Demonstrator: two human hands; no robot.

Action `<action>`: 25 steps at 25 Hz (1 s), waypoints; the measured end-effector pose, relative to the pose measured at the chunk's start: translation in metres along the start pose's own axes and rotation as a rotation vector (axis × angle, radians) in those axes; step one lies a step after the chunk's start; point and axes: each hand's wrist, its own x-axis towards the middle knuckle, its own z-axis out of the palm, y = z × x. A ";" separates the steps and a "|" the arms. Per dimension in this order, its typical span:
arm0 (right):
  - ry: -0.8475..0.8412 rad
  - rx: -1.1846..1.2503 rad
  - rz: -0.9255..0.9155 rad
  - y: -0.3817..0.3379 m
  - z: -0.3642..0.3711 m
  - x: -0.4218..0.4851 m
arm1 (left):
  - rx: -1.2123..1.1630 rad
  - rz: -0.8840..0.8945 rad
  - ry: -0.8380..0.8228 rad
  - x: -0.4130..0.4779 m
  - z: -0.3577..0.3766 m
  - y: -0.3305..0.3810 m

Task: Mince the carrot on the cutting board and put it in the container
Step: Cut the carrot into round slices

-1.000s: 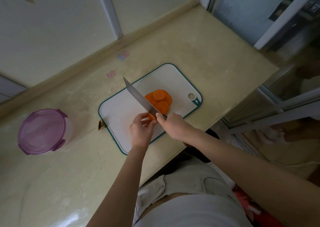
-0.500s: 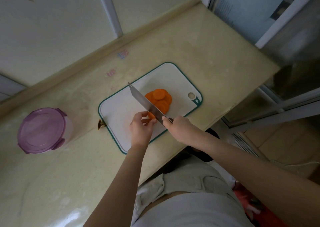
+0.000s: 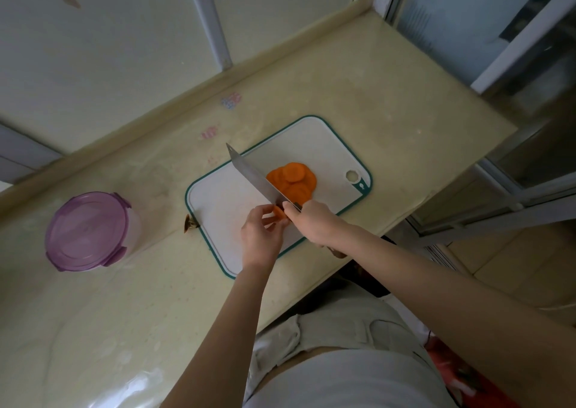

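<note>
While left hand (image 3: 260,236) pinches carrot (image 3: 279,213) and right hand (image 3: 314,223) grips knife (image 3: 252,175), the board (image 3: 224,202) sits on cream counter (image 3: 374,102).

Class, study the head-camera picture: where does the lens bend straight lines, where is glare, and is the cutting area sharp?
Head view: the wide lens bows the counter's back edge; pale glare sits on its near left; the knife and carrot slices look sharp but dim; the far right blurs.
</note>
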 end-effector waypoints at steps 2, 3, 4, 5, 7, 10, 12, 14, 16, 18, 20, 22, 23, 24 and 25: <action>-0.003 0.026 0.020 0.009 -0.001 -0.005 | 0.008 -0.014 -0.008 0.000 0.000 0.001; -0.007 0.043 0.036 0.015 -0.002 -0.009 | 0.007 -0.026 -0.012 0.001 0.000 0.001; -0.011 0.066 0.059 0.022 -0.003 -0.013 | 0.006 -0.036 -0.015 0.001 0.000 0.001; -0.016 0.089 0.084 0.028 -0.004 -0.017 | 0.007 -0.043 -0.017 0.001 -0.001 0.002; -0.031 0.123 0.133 0.037 -0.006 -0.024 | 0.014 -0.048 -0.014 0.000 0.000 0.003; -0.037 0.143 0.163 0.038 -0.005 -0.025 | 0.028 -0.039 -0.011 0.000 0.001 0.004; -0.031 0.125 0.160 0.036 -0.001 -0.022 | 0.030 -0.034 -0.011 0.001 0.001 0.004; -0.022 0.134 0.169 0.035 0.003 -0.019 | 0.031 -0.034 -0.013 0.002 0.000 0.003; -0.012 0.177 0.164 0.034 0.006 -0.014 | 0.032 -0.035 -0.022 0.003 -0.001 0.002; -0.014 0.205 0.119 0.031 0.010 -0.008 | 0.027 -0.026 -0.027 0.002 -0.001 0.001; -0.002 0.193 0.069 0.029 0.015 -0.002 | 0.008 -0.013 -0.028 0.001 -0.001 0.000; 0.020 0.164 0.033 0.028 0.020 0.002 | -0.005 0.008 -0.028 0.001 -0.001 -0.003; 0.028 0.140 0.013 0.027 0.021 0.003 | -0.007 0.016 -0.026 0.001 -0.001 -0.004; 0.033 0.112 -0.009 0.025 0.021 0.005 | -0.010 0.022 -0.025 0.001 -0.002 -0.005; 0.039 0.086 -0.029 0.022 0.020 0.006 | -0.013 0.028 -0.026 0.001 -0.003 -0.006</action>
